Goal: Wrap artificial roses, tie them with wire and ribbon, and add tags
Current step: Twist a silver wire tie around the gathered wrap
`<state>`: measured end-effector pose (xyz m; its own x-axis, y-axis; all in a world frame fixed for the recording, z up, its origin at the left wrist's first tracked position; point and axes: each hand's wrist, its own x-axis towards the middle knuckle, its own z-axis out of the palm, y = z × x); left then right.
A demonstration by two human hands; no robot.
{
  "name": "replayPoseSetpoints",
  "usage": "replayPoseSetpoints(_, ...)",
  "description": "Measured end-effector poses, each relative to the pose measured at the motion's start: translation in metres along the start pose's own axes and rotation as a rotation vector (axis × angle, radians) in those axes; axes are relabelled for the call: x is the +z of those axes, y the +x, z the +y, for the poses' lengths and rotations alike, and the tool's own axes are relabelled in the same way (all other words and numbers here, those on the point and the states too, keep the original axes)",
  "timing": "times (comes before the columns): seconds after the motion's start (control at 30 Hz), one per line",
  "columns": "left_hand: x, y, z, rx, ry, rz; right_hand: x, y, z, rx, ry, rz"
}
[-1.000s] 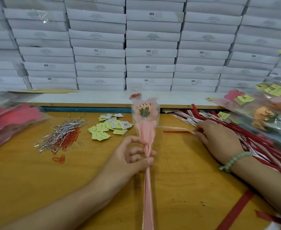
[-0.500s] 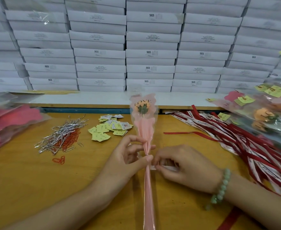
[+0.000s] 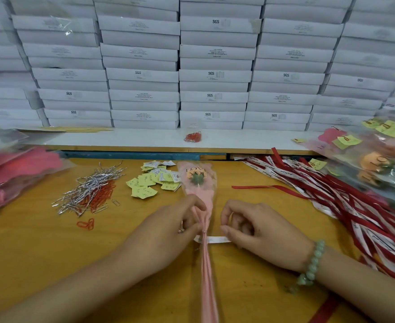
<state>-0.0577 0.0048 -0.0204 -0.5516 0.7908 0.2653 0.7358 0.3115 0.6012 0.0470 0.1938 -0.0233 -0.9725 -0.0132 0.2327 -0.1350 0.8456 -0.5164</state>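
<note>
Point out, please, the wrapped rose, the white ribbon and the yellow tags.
wrapped rose [image 3: 202, 193]: head view, pink wrap beneath flower.
white ribbon [image 3: 216, 240]: head view, strip beside stem.
yellow tags [image 3: 145, 183]: head view, pile's middle.

The stacked white boxes [image 3: 215, 22] read "SGS", and the rose's wrapper [image 3: 197, 173] seemingly reads "LOVE YOU".

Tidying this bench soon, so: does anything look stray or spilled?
Mildly. Two red paper clips lie apart from the wire-tie and clip pile, and one red ribbon trails out of the ribbon heap toward the wrapped rose. Nothing looks damaged.
</note>
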Motion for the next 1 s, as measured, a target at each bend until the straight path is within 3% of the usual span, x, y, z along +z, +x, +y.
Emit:
replayPoseSetpoints(0.17, -0.028, 0.012, 0.004, -0.049, -0.209, -0.018, -0.011, 0.002, -0.001, 0.129, 0.260, -0.059)
replayPoseSetpoints(0.3, -0.051, 0.016, 0.009, -0.078, -0.561, -0.065, -0.014, 0.003, 0.001, 0.184, 0.406, -0.085)
replayPoseSetpoints(0.57, -0.059, 0.018, 0.014, 0.047, -1.383, -0.070, -0.015, 0.003, 0.002, 0.194, 0.489, -0.086)
replayPoseSetpoints(0.67, -0.060, 0.019, 0.011, 0.040, -1.414, -0.035, -0.018, 0.003, 0.001, 0.199, 0.591, -0.085)
replayPoseSetpoints(0.8, -0.057, 0.018, 0.008, 0.079, -1.450, -0.207, -0.022, 0.003, 0.001, 0.174, 0.785, -0.096)
replayPoseSetpoints(0.87, -0.048, 0.017, 0.008, 0.098, -1.408, -0.274, -0.022, 0.003, -0.001, 0.129, 0.852, -0.149)
replayPoseSetpoints(1.0, -0.026, 0.014, 0.010, 0.047, -1.235, -0.256, -0.018, 0.001, -0.008, 0.036, 0.958, -0.331)
